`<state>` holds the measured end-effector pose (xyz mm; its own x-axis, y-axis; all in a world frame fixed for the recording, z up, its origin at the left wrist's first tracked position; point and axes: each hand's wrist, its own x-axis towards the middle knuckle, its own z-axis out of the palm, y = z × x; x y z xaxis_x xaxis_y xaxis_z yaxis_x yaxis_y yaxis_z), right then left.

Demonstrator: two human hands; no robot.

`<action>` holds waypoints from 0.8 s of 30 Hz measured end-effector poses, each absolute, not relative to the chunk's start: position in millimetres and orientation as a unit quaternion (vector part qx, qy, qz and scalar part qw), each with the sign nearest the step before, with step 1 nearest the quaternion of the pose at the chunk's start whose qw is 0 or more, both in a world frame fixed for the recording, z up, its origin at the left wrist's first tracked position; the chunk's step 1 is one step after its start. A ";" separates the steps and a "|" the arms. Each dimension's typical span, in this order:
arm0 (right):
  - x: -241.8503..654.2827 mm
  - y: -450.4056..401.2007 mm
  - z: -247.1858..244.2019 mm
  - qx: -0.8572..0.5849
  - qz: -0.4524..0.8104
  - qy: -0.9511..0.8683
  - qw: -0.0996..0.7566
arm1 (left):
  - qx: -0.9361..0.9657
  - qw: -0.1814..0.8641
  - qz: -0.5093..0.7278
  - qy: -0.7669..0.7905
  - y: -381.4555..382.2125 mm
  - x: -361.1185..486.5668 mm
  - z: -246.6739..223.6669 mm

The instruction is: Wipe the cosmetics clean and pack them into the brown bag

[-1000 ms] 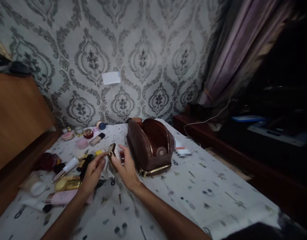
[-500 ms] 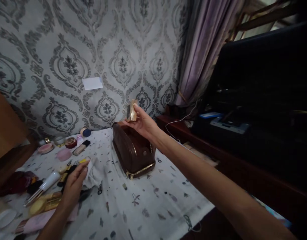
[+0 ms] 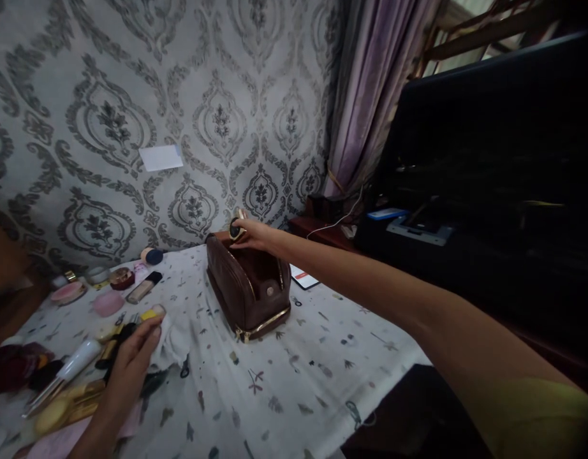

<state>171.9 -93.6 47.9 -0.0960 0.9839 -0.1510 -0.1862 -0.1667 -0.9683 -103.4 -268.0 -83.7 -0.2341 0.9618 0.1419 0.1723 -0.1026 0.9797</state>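
A brown zippered cosmetic bag (image 3: 229,296) stands on the printed cloth with its top gaping. Over its far end, my right hand (image 3: 256,234) is closed on a small gold item (image 3: 236,227) with a dark round face; its exact kind is unclear. My left hand (image 3: 137,347) is closed at the edge of a crumpled white wipe or cloth (image 3: 172,341), fingers pressed together. Right by those fingertips shows a yellow object (image 3: 149,315). Beneath and left of this hand lie a white-handled brush (image 3: 81,360) and a heap of makeup, partly hidden by my forearm.
Farther back on the cloth are a foundation bottle (image 3: 144,287), a pink round container (image 3: 108,303), a dark red jar (image 3: 122,278) and a navy-capped jar (image 3: 152,256). Behind the bag lies a flat dark-edged device (image 3: 304,278). A large black panel (image 3: 476,159) rises at the right.
My right hand has lowered the gold item toward the bag's opening and turned it. My left hand stays by the white cloth. The view has shifted slightly, bringing the flat device into sight.
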 end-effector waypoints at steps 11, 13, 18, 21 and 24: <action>168.9 -61.6 24.2 -0.610 0.419 -0.576 0.347 | 0.532 0.365 0.520 0.560 -264.9 -111.0 -91.7; 165.8 -62.7 25.6 -0.622 0.385 -0.600 0.325 | 0.532 0.368 0.519 0.559 -264.7 -111.2 -92.2; 164.2 -71.6 31.7 -0.644 0.289 -0.662 0.253 | 0.520 0.363 0.528 0.565 -266.0 -110.1 -93.4; 166.8 -76.3 31.8 -0.650 0.237 -0.693 0.206 | 0.518 0.370 0.522 0.567 -266.7 -109.4 -94.3; 168.7 -79.4 27.8 -0.657 0.186 -0.710 0.170 | 0.517 0.377 0.517 0.568 -266.2 -110.1 -95.5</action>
